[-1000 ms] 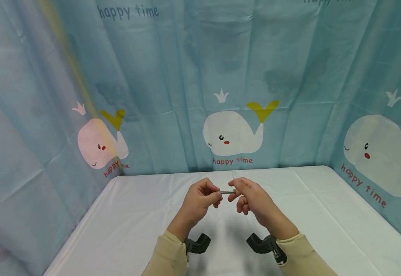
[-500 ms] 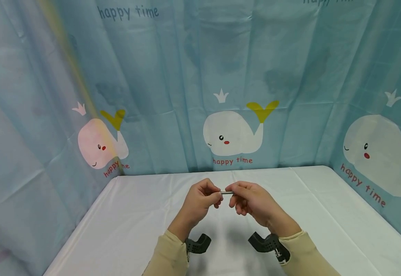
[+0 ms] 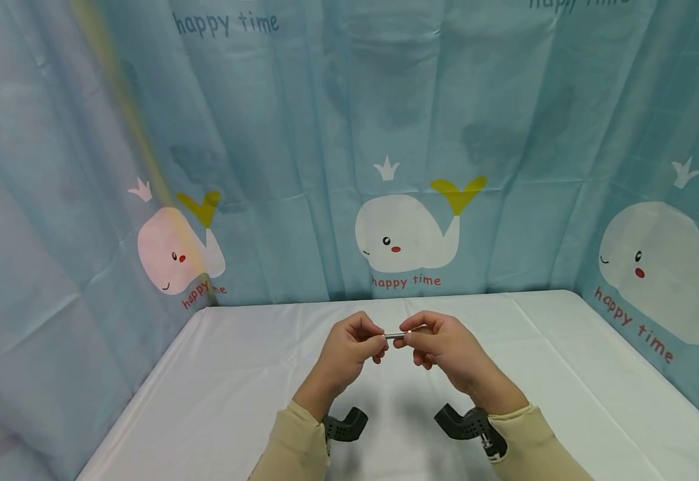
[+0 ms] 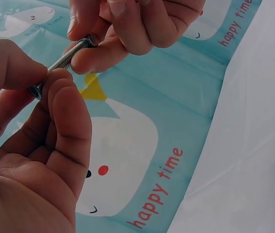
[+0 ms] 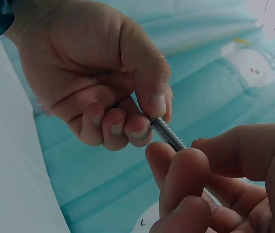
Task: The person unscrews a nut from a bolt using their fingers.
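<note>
A silver threaded bolt [image 4: 62, 60] is held up in the air between both hands, its flat head [image 4: 36, 91] at my left hand [image 3: 345, 351]. The left thumb and fingers pinch the bolt just by that head. At its other end sits a small nut [image 4: 92, 40]. My right hand [image 3: 448, 347] has this nut between thumb and index finger, the other fingers loosely bent below. The right wrist view shows bare thread [image 5: 166, 132] in the gap between the hands; right fingers [image 5: 183, 167] hide the nut there.
Beneath the hands is a table [image 3: 235, 387] with a white cover. A blue curtain [image 3: 277, 234] printed with whales stands behind it and along both sides. Dark camera mounts [image 3: 346, 425] sit on both wrists.
The right thumb and index finger were spread at the bolt's end, then came together around it, and now the thumb has shifted along the nut. The left hand stays in place.
</note>
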`<state>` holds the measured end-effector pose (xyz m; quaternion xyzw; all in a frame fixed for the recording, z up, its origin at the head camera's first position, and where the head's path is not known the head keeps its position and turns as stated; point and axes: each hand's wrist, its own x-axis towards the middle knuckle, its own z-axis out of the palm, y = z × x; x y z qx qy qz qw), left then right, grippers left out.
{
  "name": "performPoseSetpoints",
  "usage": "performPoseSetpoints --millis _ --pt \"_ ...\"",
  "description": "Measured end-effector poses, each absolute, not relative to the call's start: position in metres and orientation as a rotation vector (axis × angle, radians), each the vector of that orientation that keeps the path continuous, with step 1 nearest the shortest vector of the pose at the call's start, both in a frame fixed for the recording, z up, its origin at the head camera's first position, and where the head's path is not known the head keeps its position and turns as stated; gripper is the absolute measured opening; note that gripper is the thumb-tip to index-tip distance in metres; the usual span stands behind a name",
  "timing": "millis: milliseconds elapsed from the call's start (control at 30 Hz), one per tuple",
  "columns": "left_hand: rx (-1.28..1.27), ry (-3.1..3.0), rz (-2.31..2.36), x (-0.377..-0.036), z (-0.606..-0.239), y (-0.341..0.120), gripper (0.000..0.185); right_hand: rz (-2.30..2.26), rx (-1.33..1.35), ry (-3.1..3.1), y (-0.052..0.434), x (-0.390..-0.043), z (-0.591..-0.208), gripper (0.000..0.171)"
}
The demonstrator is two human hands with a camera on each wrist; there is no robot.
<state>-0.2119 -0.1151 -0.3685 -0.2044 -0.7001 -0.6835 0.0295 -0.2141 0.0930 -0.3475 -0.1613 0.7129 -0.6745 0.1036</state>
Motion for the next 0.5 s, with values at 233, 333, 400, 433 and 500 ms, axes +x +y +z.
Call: performPoseSetpoints --millis 233,333,400,433,500 --pt "-0.609 -2.172 -2.105 -0.2115 -0.3685 -0.1154 0.009 -1.978 -0.550 2.177 0.0929 -0.2125 -0.3457 0.018" --pt "-0.606 -2.170 -2.108 -0.2117 -0.3684 -0.1157 0.010 -1.972 -0.572 2.187 0.0928 -0.2123 -0.3454 0.020" --pt "-0.607 -2.161 -2.115 -0.2119 -0.3682 -0.1159 0.013 -1.971 -0.550 2.185 0.0925 -0.2117 -0.3447 0.024" --pt "-0.608 -2.157 -2.116 -0.2120 -0.3681 -0.1161 0.014 -1.966 -0.529 2.183 0.0923 -0.2113 -0.3443 0.027" --pt "-0.609 -2.154 -2.114 -0.2121 -0.3678 -0.1163 0.016 -1.944 -0.474 2.188 0.0920 -0.2106 -0.3437 0.033"
